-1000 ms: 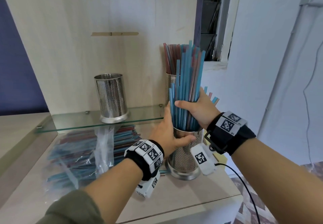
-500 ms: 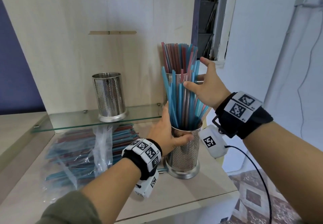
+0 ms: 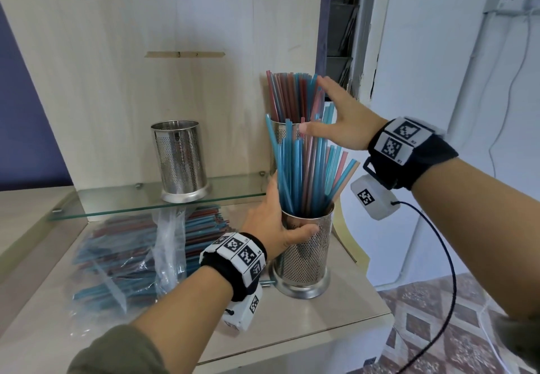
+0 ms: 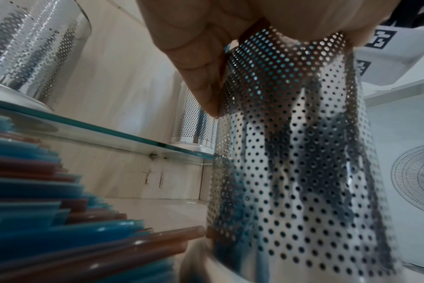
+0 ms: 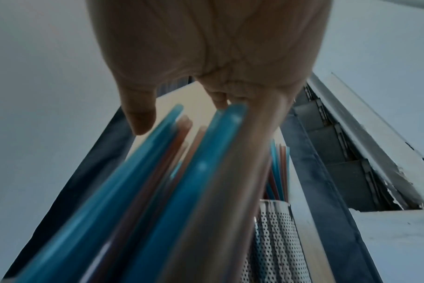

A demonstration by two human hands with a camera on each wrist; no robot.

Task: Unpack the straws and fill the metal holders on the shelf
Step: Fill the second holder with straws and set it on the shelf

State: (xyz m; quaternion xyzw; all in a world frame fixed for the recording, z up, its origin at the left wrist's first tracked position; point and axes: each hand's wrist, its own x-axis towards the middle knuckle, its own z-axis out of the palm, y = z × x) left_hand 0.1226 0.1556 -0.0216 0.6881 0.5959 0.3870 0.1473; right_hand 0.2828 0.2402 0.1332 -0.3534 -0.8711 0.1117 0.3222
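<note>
Fingers of the left hand (image 3: 274, 222) wrap the perforated holder (image 3: 304, 254) at lower centre, blue and pink straws (image 3: 306, 175) fanning from it; right hand (image 3: 339, 119) hovers above, fingers spread, touching tips.

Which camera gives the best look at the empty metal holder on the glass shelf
The head view: the empty perforated steel holder stands whole and upright on the glass shelf, its open top visible. The left wrist view catches only its lower wall and base from below, at the top left corner. The right wrist view does not show it.
</note>
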